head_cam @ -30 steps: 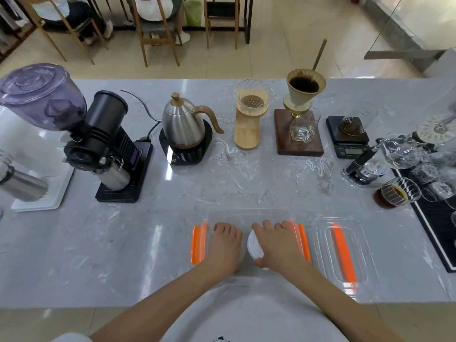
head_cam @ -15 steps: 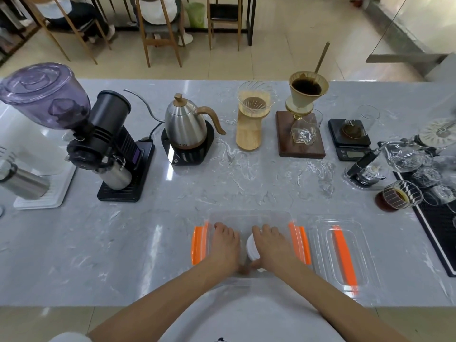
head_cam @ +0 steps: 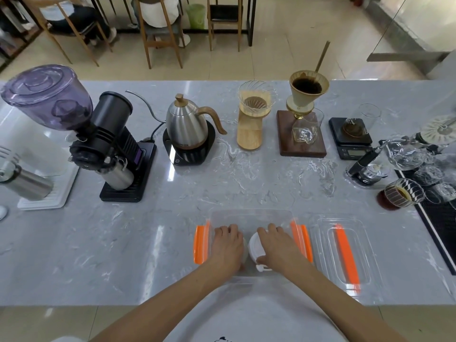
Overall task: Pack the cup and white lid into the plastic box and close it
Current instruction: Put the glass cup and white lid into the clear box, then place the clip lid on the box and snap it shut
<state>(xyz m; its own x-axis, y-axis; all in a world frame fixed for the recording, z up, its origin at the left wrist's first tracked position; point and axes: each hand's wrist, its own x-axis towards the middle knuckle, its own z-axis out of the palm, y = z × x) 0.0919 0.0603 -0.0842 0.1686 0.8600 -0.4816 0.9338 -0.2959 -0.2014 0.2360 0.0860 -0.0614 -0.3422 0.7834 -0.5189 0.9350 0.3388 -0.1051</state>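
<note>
A clear plastic box (head_cam: 251,214) with orange side clips (head_cam: 200,244) stands on the marble counter near its front edge. Both of my hands are down inside it. My left hand (head_cam: 228,246) lies palm down over the cup, which is almost wholly hidden; only a pale sliver (head_cam: 245,253) shows by the palm. My right hand (head_cam: 277,248) rests on the white lid (head_cam: 254,248), fingers curled over its right side. The box's clear cover (head_cam: 345,257), with an orange strip, lies flat just right of the box.
Behind the box stand a black grinder (head_cam: 116,146), a steel kettle (head_cam: 187,124) on its base, a wooden dripper stand (head_cam: 251,119), a pour-over set (head_cam: 304,114) and a scale (head_cam: 350,137). Glassware (head_cam: 404,191) and a black mat crowd the right edge.
The view has dipped slightly. Both hands stay in the box; my right hand has slid right, uncovering more of the white lid.
</note>
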